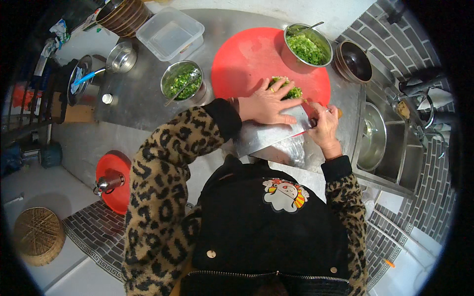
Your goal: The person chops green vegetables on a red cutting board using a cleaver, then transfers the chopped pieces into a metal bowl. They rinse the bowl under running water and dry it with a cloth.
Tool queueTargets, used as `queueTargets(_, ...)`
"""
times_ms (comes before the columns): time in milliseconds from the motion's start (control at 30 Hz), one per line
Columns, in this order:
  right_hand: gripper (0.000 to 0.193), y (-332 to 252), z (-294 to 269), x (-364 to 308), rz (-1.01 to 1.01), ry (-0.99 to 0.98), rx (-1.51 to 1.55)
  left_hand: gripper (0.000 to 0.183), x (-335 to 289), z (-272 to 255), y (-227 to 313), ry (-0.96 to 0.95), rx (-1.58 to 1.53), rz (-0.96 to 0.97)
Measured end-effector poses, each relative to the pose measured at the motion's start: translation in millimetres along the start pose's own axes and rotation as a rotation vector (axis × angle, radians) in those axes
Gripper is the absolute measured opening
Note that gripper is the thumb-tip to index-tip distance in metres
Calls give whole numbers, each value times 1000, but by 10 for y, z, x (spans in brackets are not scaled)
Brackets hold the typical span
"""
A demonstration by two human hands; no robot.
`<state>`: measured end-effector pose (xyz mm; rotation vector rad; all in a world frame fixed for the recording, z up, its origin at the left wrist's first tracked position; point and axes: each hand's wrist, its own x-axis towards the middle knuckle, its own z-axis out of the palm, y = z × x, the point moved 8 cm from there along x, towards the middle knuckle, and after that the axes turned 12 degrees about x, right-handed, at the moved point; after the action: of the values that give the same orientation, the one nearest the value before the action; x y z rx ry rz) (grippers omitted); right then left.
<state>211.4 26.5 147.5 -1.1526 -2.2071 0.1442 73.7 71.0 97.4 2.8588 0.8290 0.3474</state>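
- Two hands showed in the head view: the left hand (267,105) had its fingers splayed apart, thumb over the cleaver (262,137); the right hand (326,127) had its fingers clamped on the handle.
- Chopped greens (295,92) lay on the red board (239,64), at one o'clock from the left palm.
- Gathering them seemed in hand.
- Next likely called for a low, steady blade, then lifting toward the steel bowl (290,58) at one o'clock.

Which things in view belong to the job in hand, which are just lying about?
Seemingly in use:
Cleaver, handle in right hand
Chopped greens, partly under left hand
Red board
Right steel bowl of greens
Left steel bowl of greens

Seemingly just lying about:
Clear plastic container
Blue-handled pan
Steel vessel
Woven basket
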Motion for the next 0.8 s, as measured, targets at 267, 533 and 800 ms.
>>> queueTargets(267, 58, 230, -254, -261, 177, 177, 3, 32, 43, -397, -709, 395, -449, -148)
queueTargets(533, 17, 463, 27, -661, 969, 566, 1134, 22, -114, -498, -475, 716, -182, -269)
queueTargets(800, 29, 318, 106, -710, 1176, 612, 1289, 32, 40, -542, 136, 682, -154, -144)
